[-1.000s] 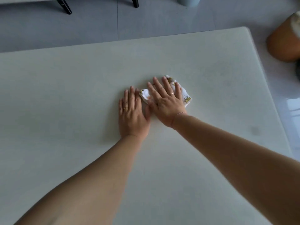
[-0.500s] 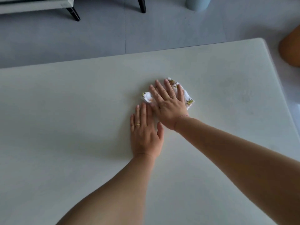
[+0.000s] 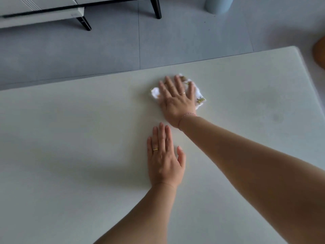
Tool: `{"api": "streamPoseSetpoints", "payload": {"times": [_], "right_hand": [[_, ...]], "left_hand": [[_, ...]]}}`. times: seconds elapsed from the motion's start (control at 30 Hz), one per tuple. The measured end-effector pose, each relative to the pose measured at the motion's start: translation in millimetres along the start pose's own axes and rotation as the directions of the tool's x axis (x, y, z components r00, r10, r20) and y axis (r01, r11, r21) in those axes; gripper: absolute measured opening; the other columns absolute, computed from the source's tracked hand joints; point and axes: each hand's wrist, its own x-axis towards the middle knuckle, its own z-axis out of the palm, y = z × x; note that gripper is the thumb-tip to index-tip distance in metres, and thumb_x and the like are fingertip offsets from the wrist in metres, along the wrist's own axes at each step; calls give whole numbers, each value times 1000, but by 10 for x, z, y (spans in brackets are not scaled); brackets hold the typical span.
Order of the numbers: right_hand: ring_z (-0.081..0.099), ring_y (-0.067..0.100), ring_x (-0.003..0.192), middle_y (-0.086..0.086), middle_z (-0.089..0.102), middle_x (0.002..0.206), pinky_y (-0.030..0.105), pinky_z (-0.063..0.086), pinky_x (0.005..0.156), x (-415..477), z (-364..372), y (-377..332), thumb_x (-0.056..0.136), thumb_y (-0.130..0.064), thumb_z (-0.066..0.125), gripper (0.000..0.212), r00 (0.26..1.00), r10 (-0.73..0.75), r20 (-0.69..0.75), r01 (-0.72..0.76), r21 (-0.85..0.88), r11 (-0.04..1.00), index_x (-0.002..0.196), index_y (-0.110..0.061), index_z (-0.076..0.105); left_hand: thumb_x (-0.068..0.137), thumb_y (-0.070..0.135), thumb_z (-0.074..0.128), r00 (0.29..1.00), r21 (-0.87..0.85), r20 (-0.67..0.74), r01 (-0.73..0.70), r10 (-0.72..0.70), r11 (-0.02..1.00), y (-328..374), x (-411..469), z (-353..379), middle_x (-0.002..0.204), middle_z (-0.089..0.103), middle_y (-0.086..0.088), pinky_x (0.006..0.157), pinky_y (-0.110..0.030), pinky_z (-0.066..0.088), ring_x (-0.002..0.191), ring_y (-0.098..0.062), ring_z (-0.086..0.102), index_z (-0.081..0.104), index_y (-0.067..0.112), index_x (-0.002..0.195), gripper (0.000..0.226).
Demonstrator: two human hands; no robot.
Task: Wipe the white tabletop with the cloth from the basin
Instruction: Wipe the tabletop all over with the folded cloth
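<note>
Cloth (image 3: 199, 96): folded, patterned, on white desk (image 3: 70, 138) near far edge, under right hand (image 3: 177, 101); grip flat, fingers spread, pressing, not clasping. Left hand (image 3: 164, 159): flat, empty, nearer, apart from cloth.

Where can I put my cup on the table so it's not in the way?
The white tabletop is bare left of the left hand, and bare again right of the right forearm toward the far right corner. The middle is crowded: the right hand presses the cloth there, with the left hand just nearer.
</note>
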Motion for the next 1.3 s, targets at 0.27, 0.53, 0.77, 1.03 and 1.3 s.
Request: {"api": "streamPoseSetpoints", "payload": {"times": [0.27, 0.53, 0.77, 1.03, 1.3], "right_hand": [[-1, 19, 147, -5, 8, 160, 49, -4, 116, 508, -315, 965, 98, -46, 21, 54, 973, 227, -34, -228, -19, 974, 149, -32, 14], [-8, 24, 146, -5, 4, 160, 57, -14, 110, 428, 18, -497, 98, -44, 19, 55, 988, -132, 77, 133, -6, 991, 150, -29, 12], [1, 19, 147, -6, 9, 159, 47, -2, 116, 432, -195, 424, 97, -52, 21, 57, 970, -229, 75, 235, -78, 969, 150, -32, 13], [-6, 20, 146, -5, 2, 160, 51, -7, 115, 326, -472, 1604, 96, -52, 17, 59, 886, 460, -50, -461, -10, 887, 150, -31, 10], [-2, 19, 147, -7, 7, 159, 50, -8, 114, -78, -220, 800, 97, -52, 18, 57, 987, -149, 58, 153, -83, 985, 150, -32, 11]], "left_hand": [[86, 33, 37, 1000, 33, -4, -17, 17, 999, -4, 13, 14, 154, 29, -10, 115, -42, 18, 142, -27, 27, 36, 5, 144, 65], [82, 29, 33, 1000, 31, 4, 2, -2, 1000, 23, 4, -16, 151, 34, -12, 115, -43, 23, 141, -27, 29, 45, 1, 137, 63], [84, 31, 38, 1000, 23, -12, -22, 22, 1000, 12, 15, -10, 153, 32, -11, 114, -42, 20, 141, -28, 29, 39, 4, 142, 64], [85, 30, 37, 999, 42, -29, -18, 19, 999, 11, 20, 12, 153, 31, -12, 114, -43, 21, 142, -27, 26, 37, 4, 143, 64], [87, 32, 33, 999, 69, -35, -18, 20, 997, 9, 13, 7, 151, 34, -14, 114, -44, 22, 141, -28, 29, 39, 3, 142, 63]]}}
